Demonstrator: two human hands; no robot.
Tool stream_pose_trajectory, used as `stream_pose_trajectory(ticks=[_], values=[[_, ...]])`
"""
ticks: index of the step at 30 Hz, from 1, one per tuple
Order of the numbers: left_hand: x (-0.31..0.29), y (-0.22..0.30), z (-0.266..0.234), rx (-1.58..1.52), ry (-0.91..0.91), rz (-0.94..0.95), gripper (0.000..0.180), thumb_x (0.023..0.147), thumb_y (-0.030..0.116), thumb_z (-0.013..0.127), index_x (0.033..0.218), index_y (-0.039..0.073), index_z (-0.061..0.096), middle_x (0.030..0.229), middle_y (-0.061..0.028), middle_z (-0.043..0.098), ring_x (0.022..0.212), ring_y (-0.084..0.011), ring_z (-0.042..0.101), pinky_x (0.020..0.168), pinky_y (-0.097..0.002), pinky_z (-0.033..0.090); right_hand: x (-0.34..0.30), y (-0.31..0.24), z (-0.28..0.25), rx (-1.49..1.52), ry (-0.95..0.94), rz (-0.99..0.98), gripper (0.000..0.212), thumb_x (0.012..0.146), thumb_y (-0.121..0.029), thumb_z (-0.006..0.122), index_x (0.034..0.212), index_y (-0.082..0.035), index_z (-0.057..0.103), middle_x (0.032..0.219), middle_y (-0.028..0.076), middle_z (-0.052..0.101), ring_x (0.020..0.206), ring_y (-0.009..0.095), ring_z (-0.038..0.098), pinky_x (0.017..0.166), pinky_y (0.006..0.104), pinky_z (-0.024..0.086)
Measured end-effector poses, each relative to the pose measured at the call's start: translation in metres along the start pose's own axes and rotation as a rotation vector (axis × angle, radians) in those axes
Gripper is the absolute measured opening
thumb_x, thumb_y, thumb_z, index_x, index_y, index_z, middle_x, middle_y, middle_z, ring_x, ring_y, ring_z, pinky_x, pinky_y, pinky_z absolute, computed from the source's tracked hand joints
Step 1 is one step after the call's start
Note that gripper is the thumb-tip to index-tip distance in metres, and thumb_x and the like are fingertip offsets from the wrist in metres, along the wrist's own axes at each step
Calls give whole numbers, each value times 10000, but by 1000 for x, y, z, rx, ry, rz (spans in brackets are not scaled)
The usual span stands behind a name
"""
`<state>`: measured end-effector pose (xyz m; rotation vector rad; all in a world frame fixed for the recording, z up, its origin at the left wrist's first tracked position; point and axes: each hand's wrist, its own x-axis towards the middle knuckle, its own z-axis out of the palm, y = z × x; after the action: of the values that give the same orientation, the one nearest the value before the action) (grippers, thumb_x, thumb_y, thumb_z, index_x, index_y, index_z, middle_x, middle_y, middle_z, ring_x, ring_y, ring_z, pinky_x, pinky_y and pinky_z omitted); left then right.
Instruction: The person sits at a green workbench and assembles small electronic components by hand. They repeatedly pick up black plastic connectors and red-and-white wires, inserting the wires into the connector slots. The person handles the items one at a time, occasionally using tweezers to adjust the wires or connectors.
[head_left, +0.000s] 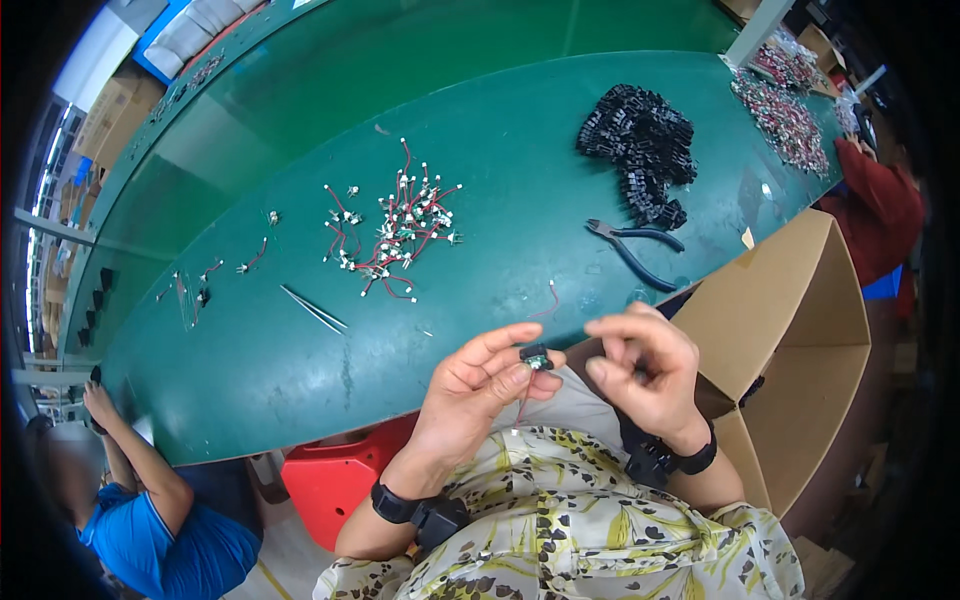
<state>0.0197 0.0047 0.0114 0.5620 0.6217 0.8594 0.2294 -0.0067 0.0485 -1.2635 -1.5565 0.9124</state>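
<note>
My left hand (480,385) pinches a small black plastic housing with a green circuit board (537,358) between thumb and fingers. A thin red wire (523,405) with a white connector hangs below it. Just to the right, my right hand (650,370) is raised with its fingers curled, slightly blurred. Something small and dark shows among those fingers, too unclear to name. The two hands are apart. On the green table beyond them lies a loose red wire with a white end (552,297).
Left of centre lies a pile of red-wired boards (400,230), with tweezers (314,310) nearby. Blue-handled cutters (640,250) and a heap of black housings (640,145) sit to the right. An open cardboard box (800,330) stands at my right. Two co-workers sit at the table's sides.
</note>
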Motion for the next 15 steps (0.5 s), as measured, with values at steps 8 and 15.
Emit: stream_pose_trajectory(ticks=[8,15], values=[[-6,-1,13,47,80,0,290,938,46,575,1224,-2,572,1098,-145,660,959,-203,667,842,-324,561,-1,-3,18,-22,-51,93,145,775,-56,745,909,-15,710,722,22,590,567,63,475,466,219,355],[-13,0,8,191,39,82,376,895,7,636,1264,-16,566,1051,-123,676,920,-174,669,809,-275,548,0,-20,14,-1,-134,108,251,802,-78,717,1038,-15,656,751,36,600,527,69,464,459,233,372]])
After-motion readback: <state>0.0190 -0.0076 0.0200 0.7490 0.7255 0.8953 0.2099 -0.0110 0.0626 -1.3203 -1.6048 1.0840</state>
